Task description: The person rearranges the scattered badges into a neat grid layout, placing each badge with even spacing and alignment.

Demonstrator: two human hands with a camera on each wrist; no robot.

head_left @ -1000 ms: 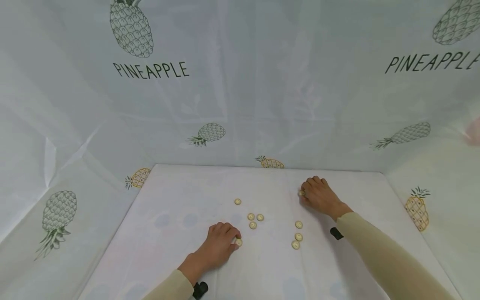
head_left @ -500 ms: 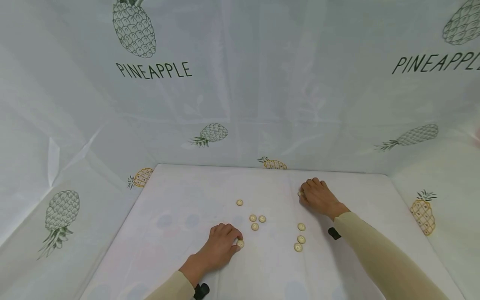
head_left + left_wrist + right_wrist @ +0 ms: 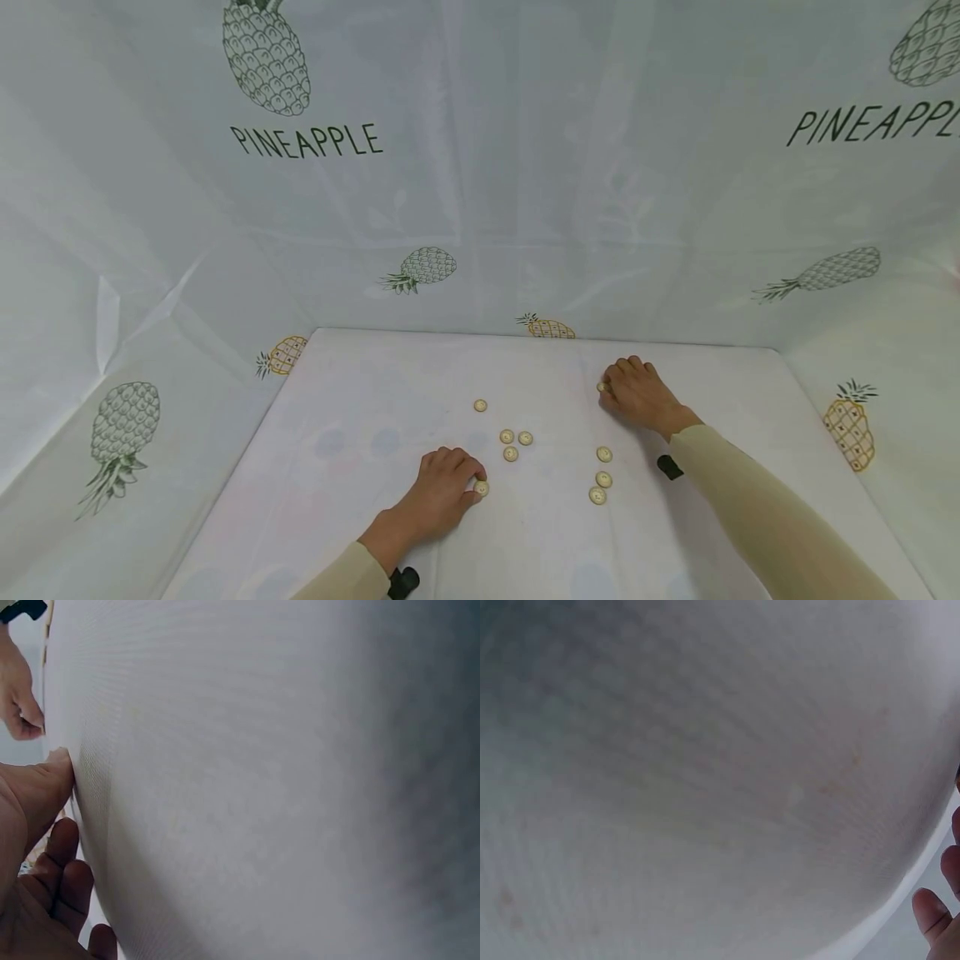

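In the head view my left hand [image 3: 441, 493] rests low over the white table, its thumb and index finger pinching a cream button [image 3: 482, 488] at the edges. Farther back on the right, my right hand [image 3: 636, 397] has its fingertips on another button [image 3: 602, 387], partly covered by the fingers. The left wrist view has the left hand's thumb [image 3: 46, 784] and fingers at the cloth; the button is hidden there. Only some fingertips [image 3: 932, 913] of the right hand show at the right wrist view's edge.
Between the hands lie a lone button [image 3: 480, 406] and a cluster of buttons [image 3: 511, 454]. A column of buttons [image 3: 603, 479] lies in front of the right hand. White pineapple-print sheeting [image 3: 525, 208] walls in the cloth-covered table [image 3: 360, 392] at the back and sides.
The head view has shifted slightly. Both hands stay almost still at their buttons, and the loose buttons keep their arrangement.
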